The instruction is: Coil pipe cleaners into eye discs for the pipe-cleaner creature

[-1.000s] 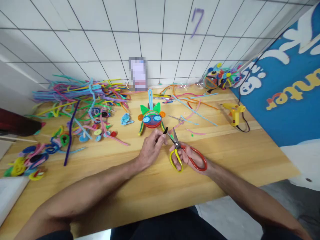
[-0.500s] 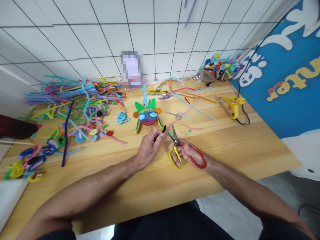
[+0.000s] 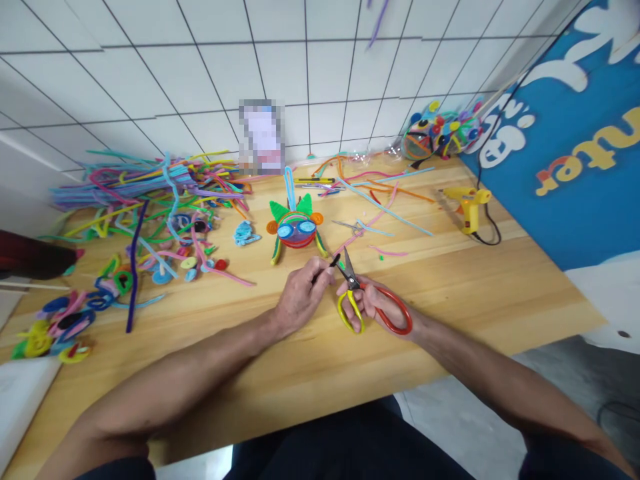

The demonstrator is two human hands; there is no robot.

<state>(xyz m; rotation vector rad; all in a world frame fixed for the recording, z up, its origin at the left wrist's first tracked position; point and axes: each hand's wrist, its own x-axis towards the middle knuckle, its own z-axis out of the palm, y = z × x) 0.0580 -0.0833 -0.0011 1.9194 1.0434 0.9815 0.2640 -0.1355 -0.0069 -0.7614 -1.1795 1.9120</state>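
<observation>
The table [image 3: 450, 300] runs under everything, below the tiled wall [image 3: 280, 73]. Stems [image 3: 135, 183] lie heaped at its left. The glue gun [image 3: 469, 208] rests toward the right. The right hand [image 3: 369, 301] grips the scissors [image 3: 353, 283], blades parted. The mask [image 3: 297, 230] lies just beyond the left hand [image 3: 306, 290], which pinches the black strip [image 3: 336, 260] beside the blades.

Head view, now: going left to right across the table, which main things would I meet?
Purple pipe cleaner → light-blue coil → green-eared mask → scissors → yellow glue gun.
</observation>
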